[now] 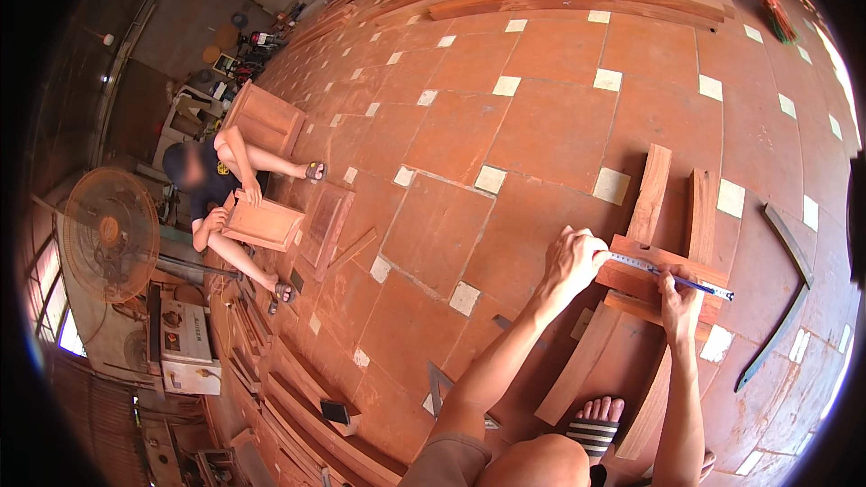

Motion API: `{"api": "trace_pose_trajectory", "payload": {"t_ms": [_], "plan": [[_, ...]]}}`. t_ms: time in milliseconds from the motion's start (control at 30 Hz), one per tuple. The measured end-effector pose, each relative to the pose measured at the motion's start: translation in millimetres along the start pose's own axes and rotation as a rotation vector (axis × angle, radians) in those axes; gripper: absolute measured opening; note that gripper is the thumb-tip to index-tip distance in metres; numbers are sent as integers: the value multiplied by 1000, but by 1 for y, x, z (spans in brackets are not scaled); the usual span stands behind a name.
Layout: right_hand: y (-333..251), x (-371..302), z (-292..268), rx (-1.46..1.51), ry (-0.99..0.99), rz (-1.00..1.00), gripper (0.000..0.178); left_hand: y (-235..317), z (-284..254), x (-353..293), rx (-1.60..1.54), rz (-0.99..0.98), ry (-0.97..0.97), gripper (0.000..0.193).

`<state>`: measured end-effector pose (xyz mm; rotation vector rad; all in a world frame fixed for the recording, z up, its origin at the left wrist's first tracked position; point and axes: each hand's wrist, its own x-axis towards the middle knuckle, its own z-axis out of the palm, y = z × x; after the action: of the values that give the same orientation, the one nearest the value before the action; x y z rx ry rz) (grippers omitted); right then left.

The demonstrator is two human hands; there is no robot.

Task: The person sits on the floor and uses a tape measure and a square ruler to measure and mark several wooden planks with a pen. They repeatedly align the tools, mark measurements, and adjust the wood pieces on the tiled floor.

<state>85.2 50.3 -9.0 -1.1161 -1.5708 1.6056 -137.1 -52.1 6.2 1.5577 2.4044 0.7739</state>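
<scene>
My left hand (572, 263) is closed, its fingertips pinching the left end of a white marked measuring strip (631, 261). The strip runs across a reddish-brown wooden board (629, 280), over to the right past my right hand (681, 305). That hand is also closed, with its fingers on the strip and a slim blue pen-like stick (695, 284) showing beside them. Whether the stick is a pen I cannot tell. Beneath the board lie long wooden pieces, among them one far piece (650, 191), another far piece (700, 212) and a near piece (580, 365).
A dark folding metal bar (787, 307) lies to the right, and a metal set square (439, 390) rests left of my leg. On the left, a seated person (216, 180) holds a wooden panel (262, 222) near a fan (110, 230). Long planks (577, 0) lie at the back.
</scene>
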Motion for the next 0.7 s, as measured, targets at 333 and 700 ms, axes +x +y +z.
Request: {"api": "trace_pose_trajectory", "payload": {"t_ms": [333,700], "plan": [[2,1,0,5,13,-31,16,2,-2,2,2,27,13,15],[4,1,1,-4,18,-36,16,-1,1,1,17,6,-5,17]]}}
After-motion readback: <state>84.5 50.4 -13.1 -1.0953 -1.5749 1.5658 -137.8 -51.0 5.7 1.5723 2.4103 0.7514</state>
